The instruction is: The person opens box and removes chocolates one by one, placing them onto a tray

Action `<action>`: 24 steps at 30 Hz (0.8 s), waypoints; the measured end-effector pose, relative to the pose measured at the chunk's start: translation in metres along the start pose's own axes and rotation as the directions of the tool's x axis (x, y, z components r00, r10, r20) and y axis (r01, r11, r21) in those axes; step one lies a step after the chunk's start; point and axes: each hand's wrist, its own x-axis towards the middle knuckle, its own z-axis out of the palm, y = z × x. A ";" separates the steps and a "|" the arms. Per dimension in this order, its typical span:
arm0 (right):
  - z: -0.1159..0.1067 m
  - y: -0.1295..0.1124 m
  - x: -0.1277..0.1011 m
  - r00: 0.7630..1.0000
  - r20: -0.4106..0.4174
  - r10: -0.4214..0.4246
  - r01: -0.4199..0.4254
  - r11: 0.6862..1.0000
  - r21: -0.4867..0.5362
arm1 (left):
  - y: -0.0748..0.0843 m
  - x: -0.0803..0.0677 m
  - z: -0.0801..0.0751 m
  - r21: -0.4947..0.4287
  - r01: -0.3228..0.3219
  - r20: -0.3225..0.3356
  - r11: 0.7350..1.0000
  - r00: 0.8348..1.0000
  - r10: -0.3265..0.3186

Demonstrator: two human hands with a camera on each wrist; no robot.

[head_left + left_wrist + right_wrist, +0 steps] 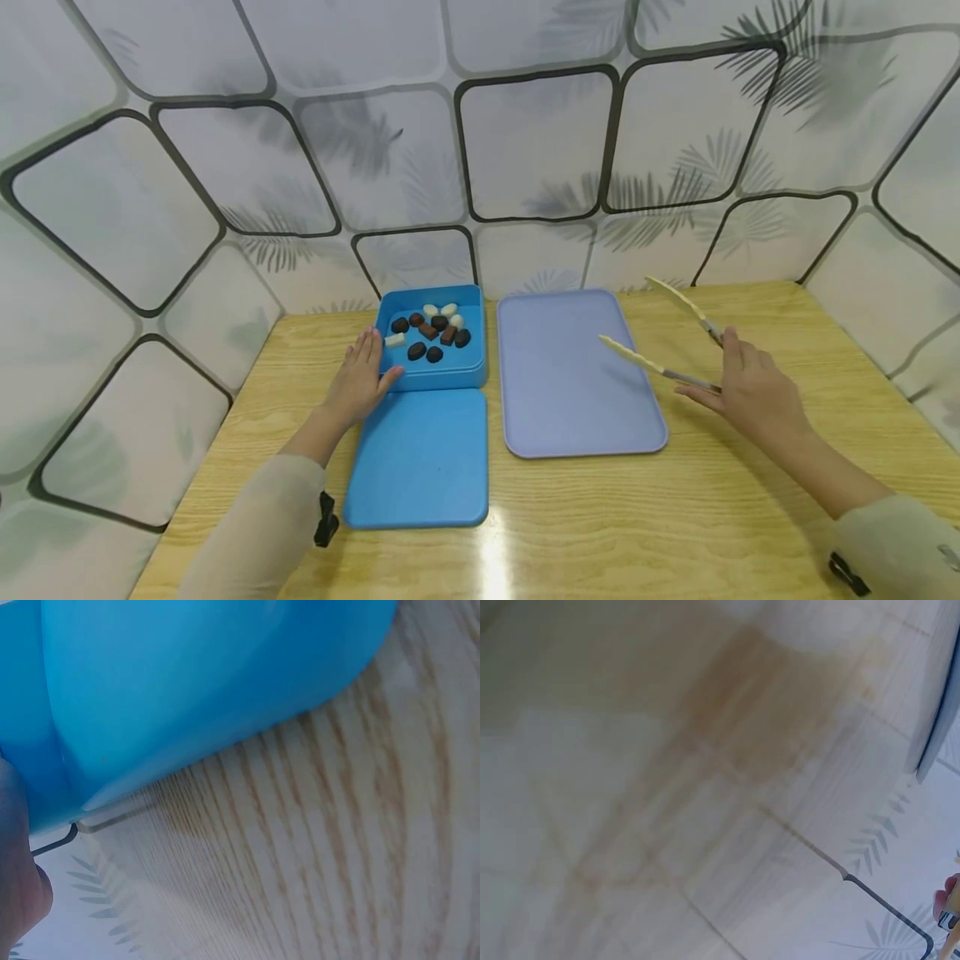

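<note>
A pair of tongs (663, 333) is gripped by the right hand (753, 392) at the hinged end, the fingers curled round the two metal-looking shanks; the pale, flat, paddle-shaped blades are held apart and raised — one blade reaches over the right edge of the lavender tray (577, 417), the other points toward the wall behind it. The tray is a smooth, matte rectangle with rounded corners and a low raised rim, and it lies flat on the wooden table (675, 517), whose light surface shows a strong straight grain and a glossy reflection near the front edge.

The left hand (358, 385) is laid flat, fingers straight, against the left wall of the blue box (442, 375), with the thumb at its front corner; nothing is clasped. The box is a smooth plastic container with rounded corners, standing just left of the tray. Inside it, small rounded pebbles (431, 332) are gathered — dark brown, reddish and white ones, oval and polished in look. Directly in front of the box, touching it, the matching blue lid (420, 462) is laid flat on the table.

In the left wrist view the box's curved blue wall (195, 690) is seen close above the table grain.
</note>
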 end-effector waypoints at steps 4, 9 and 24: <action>0.002 -0.003 0.006 0.999 -0.018 -0.046 0.046 0.998 0.034 | 0.000 0.000 0.000 -0.005 0.008 0.007 1.000 1.000 -0.008; 0.003 -0.008 0.016 1.000 0.023 -0.018 0.015 0.996 0.091 | -0.001 0.002 0.001 -0.015 0.011 0.006 1.000 1.000 -0.011; 0.011 -0.036 0.055 0.978 0.210 -0.008 -0.041 0.973 0.226 | 0.000 0.001 0.000 -0.001 0.019 0.011 1.000 1.000 -0.019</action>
